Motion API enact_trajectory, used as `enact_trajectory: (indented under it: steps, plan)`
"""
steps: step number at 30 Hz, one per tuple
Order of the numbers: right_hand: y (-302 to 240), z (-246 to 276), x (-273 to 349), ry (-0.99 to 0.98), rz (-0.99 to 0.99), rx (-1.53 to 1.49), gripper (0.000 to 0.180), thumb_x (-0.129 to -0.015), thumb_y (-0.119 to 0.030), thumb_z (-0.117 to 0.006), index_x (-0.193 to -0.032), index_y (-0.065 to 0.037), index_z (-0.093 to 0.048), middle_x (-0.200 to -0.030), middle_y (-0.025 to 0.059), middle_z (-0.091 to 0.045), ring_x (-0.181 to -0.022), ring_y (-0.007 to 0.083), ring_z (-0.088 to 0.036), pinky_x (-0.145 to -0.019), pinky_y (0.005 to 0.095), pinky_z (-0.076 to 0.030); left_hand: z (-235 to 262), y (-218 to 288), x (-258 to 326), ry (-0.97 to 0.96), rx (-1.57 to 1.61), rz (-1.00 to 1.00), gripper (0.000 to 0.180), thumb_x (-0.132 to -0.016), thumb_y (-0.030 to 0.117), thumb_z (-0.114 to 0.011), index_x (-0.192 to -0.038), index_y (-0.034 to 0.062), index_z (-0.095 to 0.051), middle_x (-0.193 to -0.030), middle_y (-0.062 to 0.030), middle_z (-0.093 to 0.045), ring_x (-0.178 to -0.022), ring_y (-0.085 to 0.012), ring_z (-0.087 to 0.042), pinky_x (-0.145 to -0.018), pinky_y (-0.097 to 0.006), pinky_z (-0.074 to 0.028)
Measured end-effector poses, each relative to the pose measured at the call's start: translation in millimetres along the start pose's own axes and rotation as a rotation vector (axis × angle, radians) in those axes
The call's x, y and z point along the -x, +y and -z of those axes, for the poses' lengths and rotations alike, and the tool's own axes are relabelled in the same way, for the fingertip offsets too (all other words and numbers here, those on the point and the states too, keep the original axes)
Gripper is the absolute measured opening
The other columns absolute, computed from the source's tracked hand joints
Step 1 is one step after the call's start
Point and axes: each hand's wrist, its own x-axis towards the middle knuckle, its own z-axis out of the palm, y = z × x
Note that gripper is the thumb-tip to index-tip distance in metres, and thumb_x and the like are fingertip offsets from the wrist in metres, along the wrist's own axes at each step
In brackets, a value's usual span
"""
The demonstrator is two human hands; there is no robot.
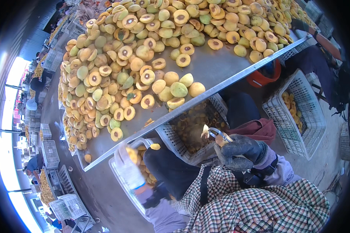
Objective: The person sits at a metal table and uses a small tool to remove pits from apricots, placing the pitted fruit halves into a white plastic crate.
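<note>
My right hand point(241, 152), in a dark grey work glove, is closed round the handle of a pitting tool point(213, 132) with a curved metal loop. A pale, ragged scrap of fruit point(205, 131) clings to the loop's tip. My left hand point(129, 166), in a white glove, is smeared by motion over a white crate point(119, 179) of yellow peach halves point(151, 178). Whether its fingers hold anything is not visible. Close to it, a small yellow piece of fruit point(155, 146) shows at my dark-trousered knee.
A metal table point(217, 72) with a raised edge carries a heap of halved peaches point(105, 70). Below it, a crate point(171, 134) holds dark scraps. Another white crate point(313, 112) with fruit and an orange-red bucket point(266, 75) stand right. Other people work at far left; a person's arm point(326, 44) shows upper right.
</note>
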Motion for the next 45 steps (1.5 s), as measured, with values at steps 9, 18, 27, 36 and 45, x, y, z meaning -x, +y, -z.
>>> enact_trajectory:
  steps: [9, 18, 27, 36, 45]
  plan:
    - [-5, -2, -12, 0.051, -0.118, 0.135, 0.029, -0.093, -0.026, -0.060, -0.086, 0.002, -0.056, -0.054, 0.0028, -0.052, -0.036, 0.0072, -0.046, -0.032, 0.0199, -0.033, -1, -56, 7, -0.324, 0.084, 0.590, 0.031, -0.095, 0.026, -0.049, -0.104, 0.0012, -0.064, -0.105, -0.0146, -0.064, -0.098, -0.0289, -0.061, -0.085, -0.039, -0.045]
    - [-4, -13, -41, 0.121, -0.237, 0.353, 0.026, -0.093, -0.030, -0.059, -0.098, -0.005, -0.056, -0.058, 0.0001, -0.053, -0.042, 0.0063, -0.048, -0.036, 0.0206, -0.036, -72, 24, -86, -0.302, 0.590, 0.215, 0.049, -0.093, 0.044, -0.051, -0.112, 0.0005, -0.063, -0.116, -0.0183, -0.062, -0.110, -0.0319, -0.057, -0.096, -0.041, -0.041]
    - [5, -3, -43, 0.159, -0.110, 0.476, 0.029, -0.094, -0.025, -0.058, -0.114, -0.004, -0.056, -0.068, -0.0003, -0.056, -0.057, 0.0047, -0.053, -0.049, 0.0218, -0.043, -119, 89, -120, -0.450, 1.113, 0.543, 0.042, -0.079, 0.022, -0.074, -0.108, 0.0007, -0.052, -0.099, -0.0090, -0.060, -0.078, -0.0142, -0.062, -0.064, -0.025, -0.053]
    - [1, -18, -45, 0.310, 0.232, 0.408, 0.015, -0.091, -0.016, -0.063, -0.100, -0.005, -0.058, -0.082, 0.0005, -0.062, -0.071, 0.0065, -0.055, -0.062, 0.0241, -0.046, -13, 128, -51, -0.631, 1.670, 0.497, 0.037, -0.090, 0.017, -0.061, -0.121, 0.0004, -0.049, -0.110, -0.0112, -0.060, -0.095, -0.0171, -0.061, -0.081, -0.027, -0.053]
    - [23, -25, -48, 0.308, 0.436, 0.686, 0.018, -0.093, -0.020, -0.059, -0.102, -0.004, -0.058, -0.076, 0.0078, -0.064, -0.067, 0.0137, -0.061, -0.062, 0.0287, -0.048, 6, 155, -26, -0.378, 1.840, 0.387, 0.059, -0.094, 0.049, -0.049, -0.127, -0.0001, -0.047, -0.109, -0.0174, -0.060, -0.092, -0.0273, -0.062, -0.083, -0.037, -0.052]
